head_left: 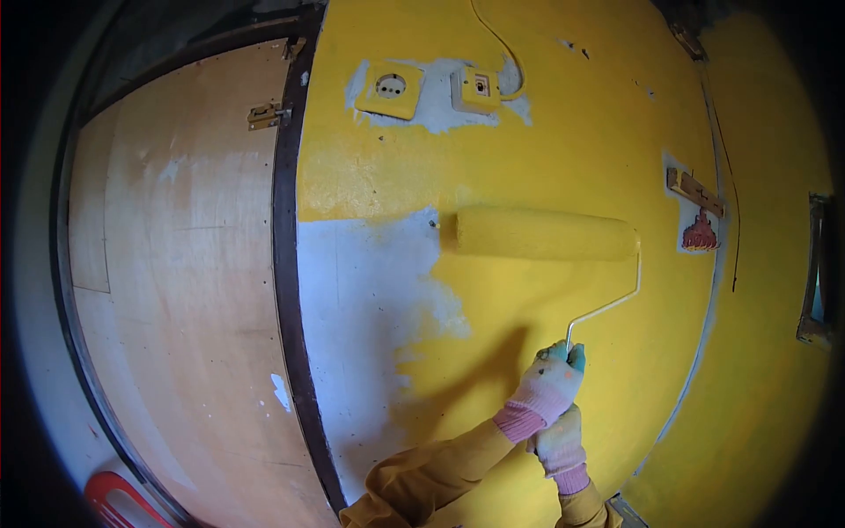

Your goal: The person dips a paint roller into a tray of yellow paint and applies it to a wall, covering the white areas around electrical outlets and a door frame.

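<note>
A paint roller [546, 234] with a yellow-coated sleeve lies level against the yellow wall [563, 141]. Its thin wire frame bends down from the right end towards the handle. My left hand [547, 387], in a pink-cuffed work glove with green fingertips, is closed near the top of the handle. Just below it, my gloved right hand [562, 442] is closed around the lower part, its fingers partly hidden by my left hand and wrist. Left of the roller is a pale, unpainted patch [361, 282].
Above are a wall socket [390, 86] and a switch box [480, 88] with a cable. A wooden door [194, 229] with a dark frame [289, 220] stands left. A wooden strip [694, 190] holds a red item [701, 233] at right. A red object [114, 493] sits lower left.
</note>
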Demonstrator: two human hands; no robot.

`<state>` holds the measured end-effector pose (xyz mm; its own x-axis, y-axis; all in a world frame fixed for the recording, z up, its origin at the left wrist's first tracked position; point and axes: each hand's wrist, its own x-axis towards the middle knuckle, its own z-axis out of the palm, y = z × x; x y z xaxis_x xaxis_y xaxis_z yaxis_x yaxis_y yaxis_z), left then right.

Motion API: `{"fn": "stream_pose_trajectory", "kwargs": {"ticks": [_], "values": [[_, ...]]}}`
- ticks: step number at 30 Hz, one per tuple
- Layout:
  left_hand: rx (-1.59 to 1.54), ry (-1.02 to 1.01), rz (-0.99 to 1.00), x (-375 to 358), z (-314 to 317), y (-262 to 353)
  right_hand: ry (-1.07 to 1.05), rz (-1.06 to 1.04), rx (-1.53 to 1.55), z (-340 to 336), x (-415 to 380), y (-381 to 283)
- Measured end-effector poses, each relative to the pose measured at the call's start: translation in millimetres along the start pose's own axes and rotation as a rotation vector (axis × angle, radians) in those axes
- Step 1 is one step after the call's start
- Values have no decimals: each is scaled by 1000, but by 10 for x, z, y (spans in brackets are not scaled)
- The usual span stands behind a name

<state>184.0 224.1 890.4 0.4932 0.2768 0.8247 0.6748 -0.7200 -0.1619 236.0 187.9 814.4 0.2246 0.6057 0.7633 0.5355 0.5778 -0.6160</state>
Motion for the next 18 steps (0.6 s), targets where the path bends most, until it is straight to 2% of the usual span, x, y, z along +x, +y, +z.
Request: {"fn": "stream_pose_trajectory", "kwargs": {"ticks": [1,2,4,6,8,10,11,12,14,15,18], "values": [[25,-129,0,-12,-119,-8,30,-200,-60,8,46,-202],[23,-133,2,-1,-235,-46,31,-195,-61,-29,92,-410],[98,77,67,77,-471,-193,-227,355,268,-79,218,-758],[117,62,10,189,-618,-379,-176,296,362,25,349,-897],[141,52,-42,145,-662,-526,-258,410,446,126,466,-931],[73,88,-202,77,-708,-656,-249,442,472,229,452,-991],[-657,-60,-654,91,-825,-642,-305,418,417,282,431,-950],[-650,-58,-650,52,-814,-681,-359,392,361,333,413,-912],[-336,-47,-500,-98,-674,-789,-384,449,411,417,364,-863],[-121,-27,-300,-153,-575,-872,-379,477,458,460,346,-849],[-3,-68,-269,-51,-660,-944,-371,540,545,560,442,-862]]}}
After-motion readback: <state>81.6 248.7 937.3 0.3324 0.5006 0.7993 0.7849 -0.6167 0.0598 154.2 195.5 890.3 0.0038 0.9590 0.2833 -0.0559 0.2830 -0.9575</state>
